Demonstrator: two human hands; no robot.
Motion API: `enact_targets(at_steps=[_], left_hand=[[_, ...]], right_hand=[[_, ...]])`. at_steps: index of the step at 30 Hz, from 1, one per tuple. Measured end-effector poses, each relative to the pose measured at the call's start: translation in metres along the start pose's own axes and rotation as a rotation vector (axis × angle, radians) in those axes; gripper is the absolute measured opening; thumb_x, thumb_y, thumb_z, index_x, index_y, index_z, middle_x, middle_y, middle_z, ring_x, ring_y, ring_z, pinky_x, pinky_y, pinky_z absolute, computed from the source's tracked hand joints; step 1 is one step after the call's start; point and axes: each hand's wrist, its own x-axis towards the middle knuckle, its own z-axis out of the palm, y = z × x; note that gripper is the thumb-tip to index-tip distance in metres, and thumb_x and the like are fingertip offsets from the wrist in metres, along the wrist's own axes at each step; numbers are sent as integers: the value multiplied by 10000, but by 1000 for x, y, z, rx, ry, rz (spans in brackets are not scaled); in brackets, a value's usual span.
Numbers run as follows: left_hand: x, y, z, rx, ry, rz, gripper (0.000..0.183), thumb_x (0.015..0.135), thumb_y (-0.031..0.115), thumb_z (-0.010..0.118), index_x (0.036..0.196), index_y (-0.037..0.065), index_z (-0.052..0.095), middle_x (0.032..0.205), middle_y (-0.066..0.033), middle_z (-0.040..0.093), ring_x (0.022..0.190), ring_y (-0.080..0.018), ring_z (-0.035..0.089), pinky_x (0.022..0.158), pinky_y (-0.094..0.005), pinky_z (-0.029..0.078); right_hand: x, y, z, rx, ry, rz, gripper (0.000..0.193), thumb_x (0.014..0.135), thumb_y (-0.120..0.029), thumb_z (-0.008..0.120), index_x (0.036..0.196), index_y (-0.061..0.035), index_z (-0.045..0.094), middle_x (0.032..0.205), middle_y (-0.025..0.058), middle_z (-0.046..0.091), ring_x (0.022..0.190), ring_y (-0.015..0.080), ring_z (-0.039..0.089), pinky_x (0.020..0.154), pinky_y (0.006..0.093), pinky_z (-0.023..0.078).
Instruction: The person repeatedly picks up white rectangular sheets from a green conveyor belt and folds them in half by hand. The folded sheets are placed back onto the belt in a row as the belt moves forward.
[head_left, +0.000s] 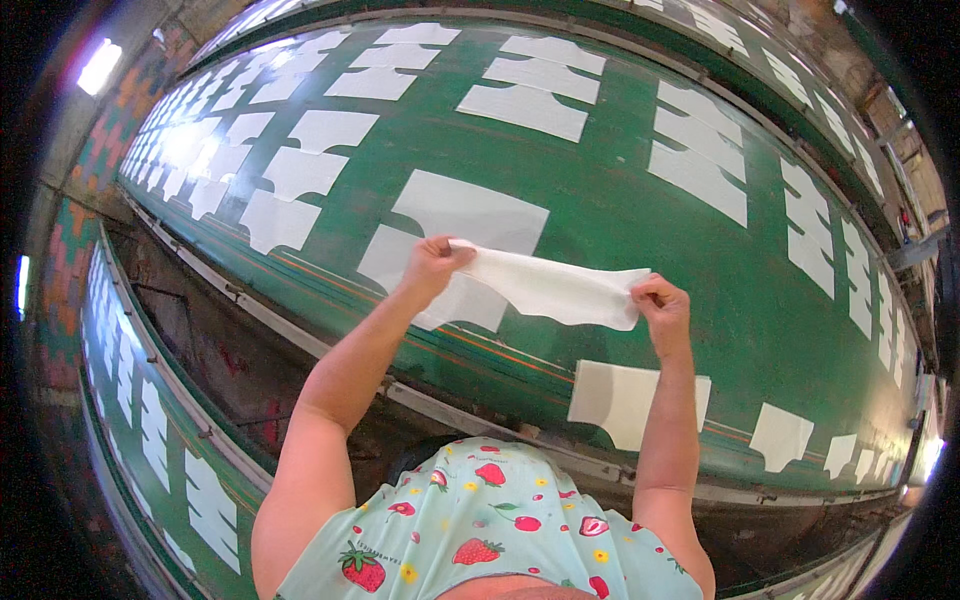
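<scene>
A white cut fabric piece (pixel 555 290) with a curved lower edge hangs stretched between my hands above the long green table (pixel 620 190). My left hand (pixel 437 270) pinches its left upper corner. At its right end, the fingers of my right hand (pixel 665 310) are closed on the other corner. Below my left hand lies a flat white fabric piece (pixel 395 258), partly hidden by the held one. Another flat piece (pixel 470 200) lies just beyond it. Nearer the front edge, a white piece (pixel 605 395) is partly covered by my right forearm.
Rows of similar white pieces (pixel 530 105) lie along the table to both sides. A rail (pixel 440 405) follows the near edge. Another green table (pixel 170 480) with white pieces stands at the lower left, and a further one (pixel 760 60) runs along the far side.
</scene>
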Motion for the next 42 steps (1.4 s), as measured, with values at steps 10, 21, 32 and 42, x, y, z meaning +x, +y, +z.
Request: enact_targets(at_steps=[10, 21, 32, 42], left_hand=[[168, -13, -136, 179, 307, 143, 155, 1025, 188, 789, 998, 39, 824, 847, 37, 744, 745, -75, 661, 684, -273, 526], [334, -47, -177, 834, 385, 499, 176, 898, 275, 852, 975, 117, 848, 1100, -68, 807, 1161, -325, 709, 1021, -467, 547], [345, -47, -170, 932, 328, 397, 206, 917, 342, 853, 1053, 188, 862, 1286, 27, 773, 1382, -251, 589, 1205, -484, 383], [312, -36, -75, 1483, 82, 218, 955, 1106, 683, 425, 1744, -1, 233, 1836, -204, 191, 1702, -410, 135, 1380, -544, 90]], right_hand=[[140, 57, 170, -415, 226, -77, 242, 876, 19, 807, 1116, -15, 812, 982, 87, 707, 782, 174, 677, 707, 316, 544], [260, 111, 186, -652, 268, -87, 364, 841, 47, 744, 1192, -27, 801, 1059, 132, 718, 723, 223, 678, 699, 364, 567], [274, 139, 170, -532, 376, -12, 390, 844, 44, 742, 1216, -43, 818, 1103, 76, 714, 705, 133, 649, 675, 302, 551], [271, 144, 170, -422, 449, 44, 268, 898, -5, 750, 1157, -26, 810, 1043, 78, 735, 749, 137, 692, 693, 306, 571]])
